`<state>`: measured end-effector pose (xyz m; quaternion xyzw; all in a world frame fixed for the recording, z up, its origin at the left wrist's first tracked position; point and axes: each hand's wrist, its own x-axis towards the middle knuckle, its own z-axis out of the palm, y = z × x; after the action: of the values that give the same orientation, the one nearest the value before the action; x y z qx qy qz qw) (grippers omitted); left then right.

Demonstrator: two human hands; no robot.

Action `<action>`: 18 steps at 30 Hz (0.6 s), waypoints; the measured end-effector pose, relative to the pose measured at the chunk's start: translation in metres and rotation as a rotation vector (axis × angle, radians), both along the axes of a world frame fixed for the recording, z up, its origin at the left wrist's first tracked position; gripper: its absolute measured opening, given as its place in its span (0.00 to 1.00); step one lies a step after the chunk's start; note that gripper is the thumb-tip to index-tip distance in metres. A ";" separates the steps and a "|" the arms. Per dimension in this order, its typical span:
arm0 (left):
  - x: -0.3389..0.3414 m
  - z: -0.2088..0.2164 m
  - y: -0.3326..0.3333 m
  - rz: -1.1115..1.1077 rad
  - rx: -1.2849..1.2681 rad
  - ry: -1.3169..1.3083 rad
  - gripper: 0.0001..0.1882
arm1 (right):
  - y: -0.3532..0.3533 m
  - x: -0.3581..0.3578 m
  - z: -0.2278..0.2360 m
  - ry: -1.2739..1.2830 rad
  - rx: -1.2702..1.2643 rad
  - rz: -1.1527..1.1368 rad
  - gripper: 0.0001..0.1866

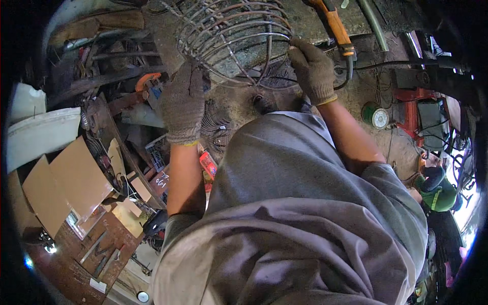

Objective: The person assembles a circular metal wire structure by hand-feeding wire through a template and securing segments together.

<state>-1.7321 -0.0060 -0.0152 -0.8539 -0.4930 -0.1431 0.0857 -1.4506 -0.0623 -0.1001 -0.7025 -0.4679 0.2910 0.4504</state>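
Observation:
A rounded frame of bent metal rods (231, 36), like an open wire basket, rests at the far edge of view on a worn grey work surface. My right hand (313, 73), in a grey-brown knit glove, pinches the frame's right side between thumb and fingers. At its lower left is my left hand (184, 104), gloved the same way, with its fingers closed at the rods; the fingertips are partly hidden. An orange power tool with a long body (337, 28) lies just beyond my right hand, its dark cable curving down beside the glove.
To the right are a green-edged wire spool (379, 118), a red metal stand (410, 119) and a person in green (441, 195). Scrap, an orange clamp-like tool (148, 81) and cardboard (81, 178) crowd the left. A brown board (61, 264) carries hand tools at lower left.

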 end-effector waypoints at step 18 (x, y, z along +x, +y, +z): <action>0.023 0.007 -0.006 0.150 -0.066 0.027 0.20 | 0.000 0.000 -0.006 0.082 -0.026 0.002 0.20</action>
<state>-1.7090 -0.0118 -0.0086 -0.8189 -0.5587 -0.1083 0.0744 -1.4504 -0.0626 -0.1062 -0.6951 -0.4460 0.3261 0.4599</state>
